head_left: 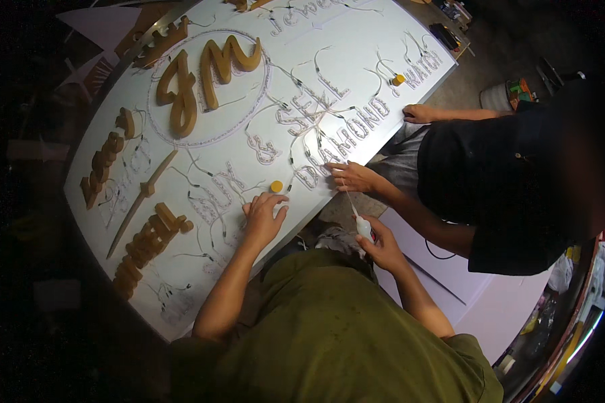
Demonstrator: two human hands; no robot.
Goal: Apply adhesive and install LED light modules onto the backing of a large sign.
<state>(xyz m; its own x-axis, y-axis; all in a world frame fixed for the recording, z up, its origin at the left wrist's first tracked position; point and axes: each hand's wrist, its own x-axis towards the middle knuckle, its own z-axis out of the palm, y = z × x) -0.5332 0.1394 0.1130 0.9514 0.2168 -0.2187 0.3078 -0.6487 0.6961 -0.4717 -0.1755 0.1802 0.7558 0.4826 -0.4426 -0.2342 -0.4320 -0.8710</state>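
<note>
My right hand [383, 247] is wrapped around a small white squeeze bottle [364, 227] with a long thin nozzle. The bottle is held just off the board's near edge, its nozzle pointing up toward a co-worker's hand. My left hand [265, 216] rests on the white sign board [222, 144] with its fingers bent and apart. Beside its fingertips is a small yellow round cap-like piece [276, 186]. Around both hands lie clear outlined letters [307, 176] with thin wires and dark connectors.
A co-worker in dark clothes stands at the right, one hand [356, 177] over the letters and the other hand [420, 113] at the board's edge. Gold raised letters [181, 101] lie on the left part. Another yellow piece [398, 80] sits farther right. Pale sheets [444, 269] lie below.
</note>
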